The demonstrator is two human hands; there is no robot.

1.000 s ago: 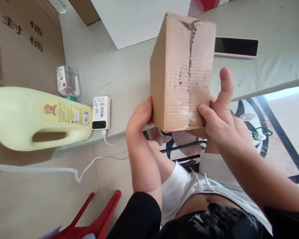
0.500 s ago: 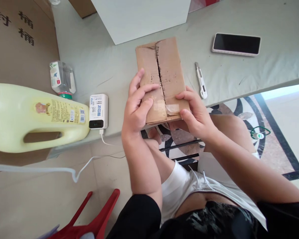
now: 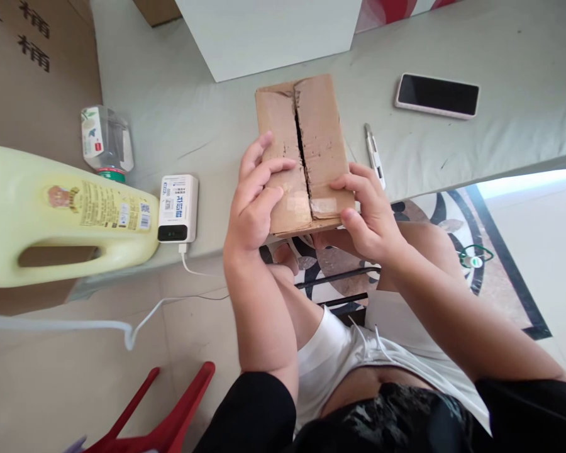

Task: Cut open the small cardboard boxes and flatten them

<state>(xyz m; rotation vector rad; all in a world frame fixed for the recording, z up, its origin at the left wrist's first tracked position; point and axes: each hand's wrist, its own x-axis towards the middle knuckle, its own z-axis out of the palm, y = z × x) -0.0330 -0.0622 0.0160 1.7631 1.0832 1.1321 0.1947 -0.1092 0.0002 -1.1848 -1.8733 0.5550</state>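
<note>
A brown cardboard box (image 3: 323,126) rests at the front edge of the cloth-covered table, its near end by my lap. A dark gap runs lengthwise between its two top flaps, and bits of clear tape cling near the close end. My left hand (image 3: 255,198) grips the box's left side, fingers bent over the left flap. On the near right corner my right hand (image 3: 370,211) is closed, thumb and forefinger against the edge. Just beyond it lies a white utility knife (image 3: 372,151), its lower end close to my fingers. The box's inside is hidden.
A phone (image 3: 438,95) lies at the right. On the left are a white power bank (image 3: 178,204) with a cable, a yellow jug (image 3: 94,220) and a clear plastic bottle (image 3: 110,141). A white box (image 3: 273,38) stands behind; a red stool (image 3: 170,409) is below.
The gap between the flaps looks slightly wider. Both hands keep their hold on the cardboard box. The camera view has shifted a little, moving most surroundings leftward.
</note>
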